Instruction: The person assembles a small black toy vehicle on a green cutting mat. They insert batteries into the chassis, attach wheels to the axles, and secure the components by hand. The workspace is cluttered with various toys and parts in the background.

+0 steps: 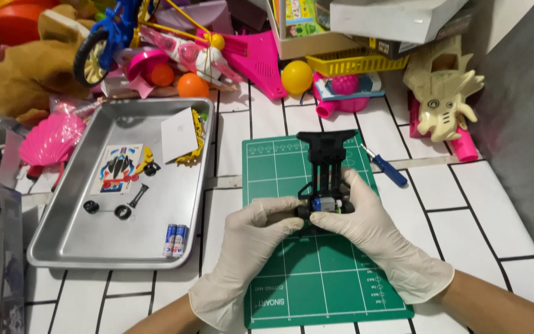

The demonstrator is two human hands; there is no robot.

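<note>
Two gloved hands met at the middle, fingertips pinched together.

The left hand wore a white glove and reached in from the lower left, bare forearm showing below the cuff, its fingers curled and pointing right. The right hand, gloved the same way, came in from the lower right with its bare forearm angled up and leftward; its fingers arched over from above and its thumb tucked beneath. The fingertips of both hands nearly touched, closed in a grip.
</note>
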